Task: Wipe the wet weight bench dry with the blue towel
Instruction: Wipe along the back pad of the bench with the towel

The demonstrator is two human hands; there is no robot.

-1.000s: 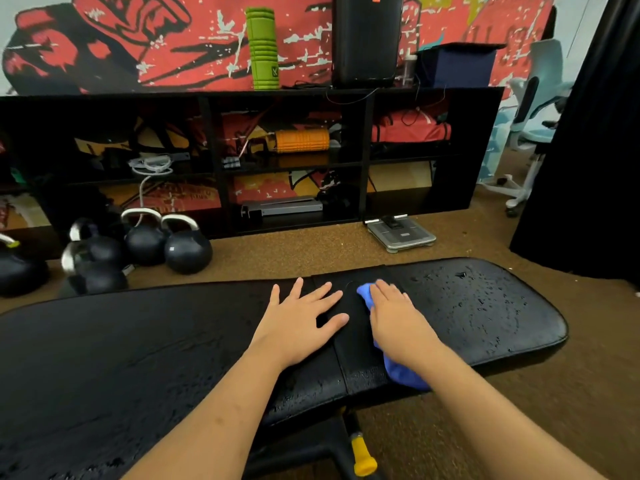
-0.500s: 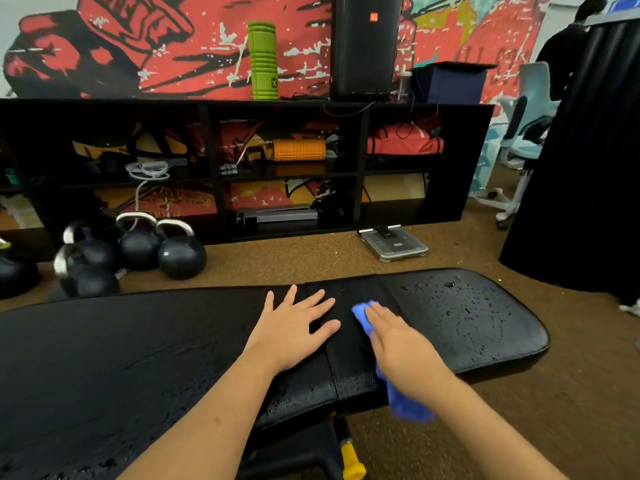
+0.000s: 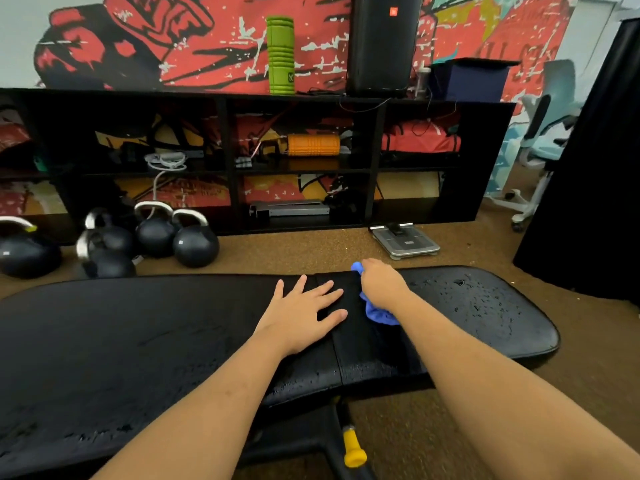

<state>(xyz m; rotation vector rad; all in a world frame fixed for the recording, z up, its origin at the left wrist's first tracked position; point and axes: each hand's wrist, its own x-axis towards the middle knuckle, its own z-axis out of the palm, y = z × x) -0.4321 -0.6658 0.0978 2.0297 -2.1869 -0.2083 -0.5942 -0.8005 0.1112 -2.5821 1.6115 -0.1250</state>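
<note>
Both hands are on the weight bench (image 3: 138,327): the left hand (image 3: 304,315) lies flat, fingers spread, just left of the seam between the pads, and the right hand (image 3: 381,285) curls round the bunched blue towel (image 3: 379,315), pressing it at the bench's far edge just right of that seam. The work looks barely begun. Droplets (image 3: 485,299) bead thickly over the right-hand pad, and more wet glistens along the near edge and toward the left near corner.
</note>
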